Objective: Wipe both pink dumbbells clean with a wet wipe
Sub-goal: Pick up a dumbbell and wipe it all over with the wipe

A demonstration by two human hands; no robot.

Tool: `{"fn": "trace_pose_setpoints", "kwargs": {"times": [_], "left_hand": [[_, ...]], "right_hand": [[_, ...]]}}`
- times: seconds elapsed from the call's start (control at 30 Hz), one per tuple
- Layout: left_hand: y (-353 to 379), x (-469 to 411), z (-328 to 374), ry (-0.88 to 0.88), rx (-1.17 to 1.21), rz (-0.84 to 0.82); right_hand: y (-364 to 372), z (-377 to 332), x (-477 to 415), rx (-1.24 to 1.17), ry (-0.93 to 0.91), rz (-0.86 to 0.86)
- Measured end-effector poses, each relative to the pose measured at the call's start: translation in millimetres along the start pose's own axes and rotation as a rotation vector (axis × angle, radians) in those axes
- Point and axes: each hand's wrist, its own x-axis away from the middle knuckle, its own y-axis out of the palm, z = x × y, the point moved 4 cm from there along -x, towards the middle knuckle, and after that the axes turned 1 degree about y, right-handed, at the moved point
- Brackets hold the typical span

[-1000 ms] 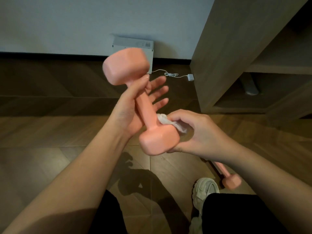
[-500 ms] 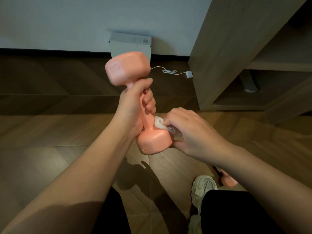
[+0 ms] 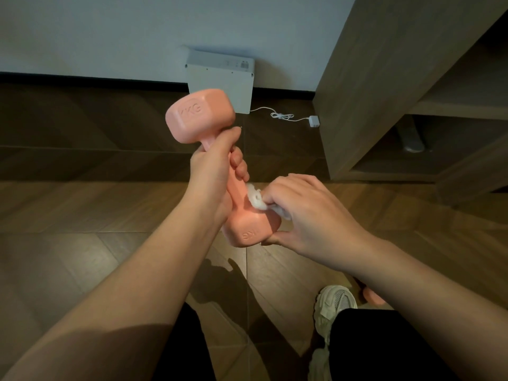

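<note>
Under the right forearm (image 3: 417, 287), second dumbbell (image 3: 372, 296) barely shows; left hand (image 3: 211, 174) grips raised dumbbell (image 3: 200, 116), right hand (image 3: 308, 215) pinches wipe (image 3: 255, 198).

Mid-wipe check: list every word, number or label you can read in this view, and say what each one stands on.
"KG": embossed on the upper end face of the pink hex-ended dumbbell; the character before it is unclear.
"KG": embossed upside down on its lower end face; anything before it is unreadable.
Small print on top of the white rectangular box against the wall: too small to read.
</note>
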Motion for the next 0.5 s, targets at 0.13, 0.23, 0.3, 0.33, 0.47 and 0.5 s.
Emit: {"fn": "trace_pose_setpoints", "kwargs": {"times": [0.13,0.23,0.3,0.33,0.47,0.5], "left_hand": [[0.4,1.9,-4.3,-0.008,0.001,-0.001],[4.1,3.3,-6.2,-0.008,-0.034,-0.025],[5.8,3.4,-6.5,-0.013,-0.053,-0.033],[6.2,3.4,-6.4,-0.019,-0.054,-0.032],[5.0,2.2,-5.0,-0.038,-0.03,-0.004],[4.8,2.3,-4.8,-0.035,-0.027,0.0]], "right_hand": [[3.7,4.3,1.2,0.021,0.035,-0.139],[4.4,4.6,1.9,0.04,0.032,-0.2],[2.0,2.5,2.1,0.059,0.019,-0.16],[0.7,1.6,2.8,0.058,0.011,-0.12],[-3.2,0.1,5.0,0.032,0.029,-0.046],[-2.4,1.0,5.3,0.034,0.035,-0.064]]}}
